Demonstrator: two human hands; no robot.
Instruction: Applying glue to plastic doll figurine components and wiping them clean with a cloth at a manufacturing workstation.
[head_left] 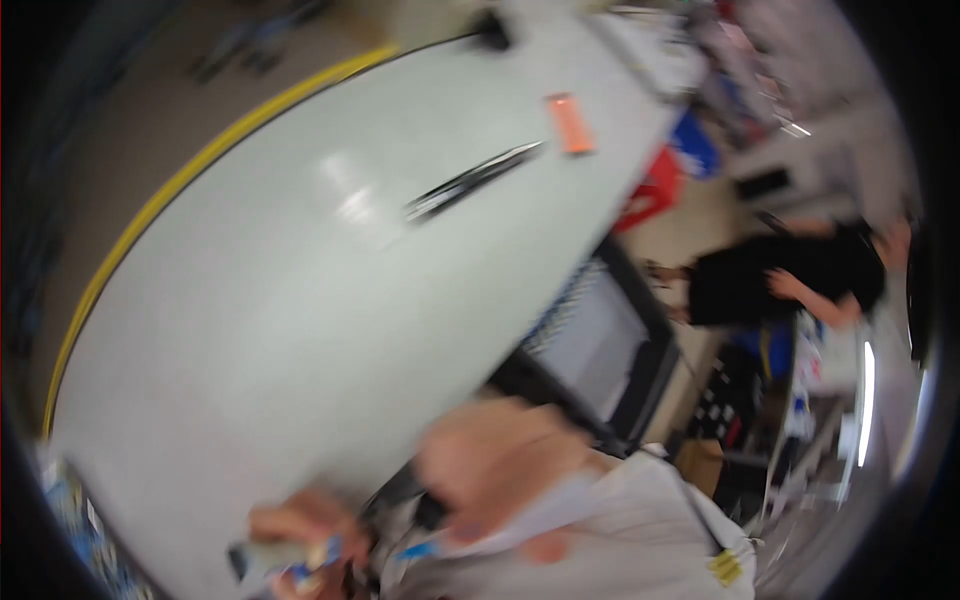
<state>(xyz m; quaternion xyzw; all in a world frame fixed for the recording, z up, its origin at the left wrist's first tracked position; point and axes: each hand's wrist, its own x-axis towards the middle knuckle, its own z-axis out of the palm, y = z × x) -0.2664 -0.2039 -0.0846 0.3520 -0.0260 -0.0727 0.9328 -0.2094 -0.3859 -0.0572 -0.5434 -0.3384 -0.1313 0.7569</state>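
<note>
At the lower left, my left hand (315, 525) is closed around a small pale object with a dark end (265, 558); blur hides its kind. My right hand (505, 460), also smeared by motion, is at the bottom centre. Its fingers bend around a thin white sheet-like thing (535, 515), with a fingertip showing below it. A small blue spot (415, 551) shows between the two hands. Farther off on the white table (270, 320) lie a pair of slim metal tools, likely tweezers (470, 183), and an orange rectangular piece (570, 124).
Yellow edging (200, 160) runs along the table's far left side. A dark-framed tray (600, 340) adjoins its right edge, with a red bin (652, 190) and a blue bin (695, 145) beyond. A person in black (780, 275) stands at the right.
</note>
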